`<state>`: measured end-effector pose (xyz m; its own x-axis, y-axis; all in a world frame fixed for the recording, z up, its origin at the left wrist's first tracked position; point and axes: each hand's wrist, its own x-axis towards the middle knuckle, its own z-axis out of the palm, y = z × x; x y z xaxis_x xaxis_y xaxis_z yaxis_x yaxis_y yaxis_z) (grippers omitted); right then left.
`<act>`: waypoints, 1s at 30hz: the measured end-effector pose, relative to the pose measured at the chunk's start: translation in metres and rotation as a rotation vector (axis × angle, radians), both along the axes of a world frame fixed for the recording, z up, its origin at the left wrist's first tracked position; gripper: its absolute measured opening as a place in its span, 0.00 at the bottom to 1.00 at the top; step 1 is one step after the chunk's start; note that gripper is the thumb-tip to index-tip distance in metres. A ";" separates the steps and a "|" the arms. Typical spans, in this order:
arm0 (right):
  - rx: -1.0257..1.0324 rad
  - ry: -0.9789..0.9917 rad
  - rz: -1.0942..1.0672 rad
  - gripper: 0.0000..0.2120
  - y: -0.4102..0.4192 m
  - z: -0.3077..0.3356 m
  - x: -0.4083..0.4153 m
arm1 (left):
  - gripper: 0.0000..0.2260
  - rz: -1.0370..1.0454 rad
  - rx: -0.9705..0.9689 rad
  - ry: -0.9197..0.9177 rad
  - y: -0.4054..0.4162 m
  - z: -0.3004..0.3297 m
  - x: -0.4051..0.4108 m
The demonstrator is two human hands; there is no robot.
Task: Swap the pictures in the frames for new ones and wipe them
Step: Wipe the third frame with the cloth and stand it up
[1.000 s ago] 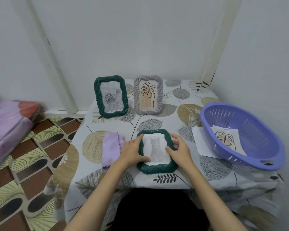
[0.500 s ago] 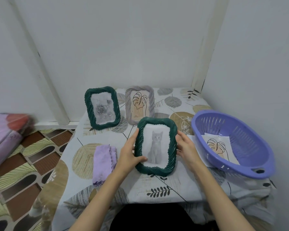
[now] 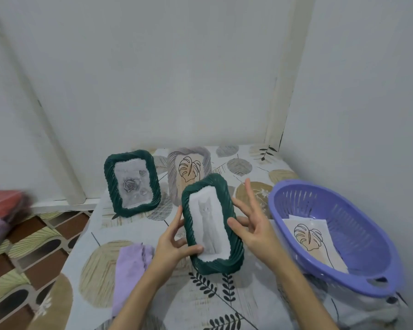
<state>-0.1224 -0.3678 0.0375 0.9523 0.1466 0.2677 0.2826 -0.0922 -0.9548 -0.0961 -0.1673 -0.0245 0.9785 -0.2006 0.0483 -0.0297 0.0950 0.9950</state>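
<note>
1. Three frames are out; the cat frame (image 3: 212, 225), tilted above the table's near middle, is pinched at its lower left edge by the left hand (image 3: 174, 244).
2. Right hand (image 3: 253, 225) touches its right edge, fingers straight.
3. Rose frame (image 3: 131, 183) and leaf frame (image 3: 188, 172) stand at the back.
4. Wiping looks undone: cloth (image 3: 131, 270) lies near the left edge; a leaf print (image 3: 312, 241) sits in the basket (image 3: 367, 234).

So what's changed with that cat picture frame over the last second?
The cat frame was lying flat on the table; it has been lifted and turned at an angle. The left hand still grips its edge, while the right hand has opened, fingers spread. The two standing frames, purple cloth and basket stayed put.
</note>
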 end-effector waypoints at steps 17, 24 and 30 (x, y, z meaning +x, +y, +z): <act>-0.036 -0.065 -0.046 0.41 -0.009 -0.004 0.020 | 0.44 -0.001 0.122 -0.112 -0.008 0.016 0.006; 0.110 -0.060 -0.060 0.40 -0.024 -0.010 0.062 | 0.45 0.047 0.286 -0.206 -0.022 0.024 0.039; 0.251 -0.064 -0.210 0.40 -0.031 -0.006 0.133 | 0.47 0.116 0.357 -0.309 -0.045 0.031 0.109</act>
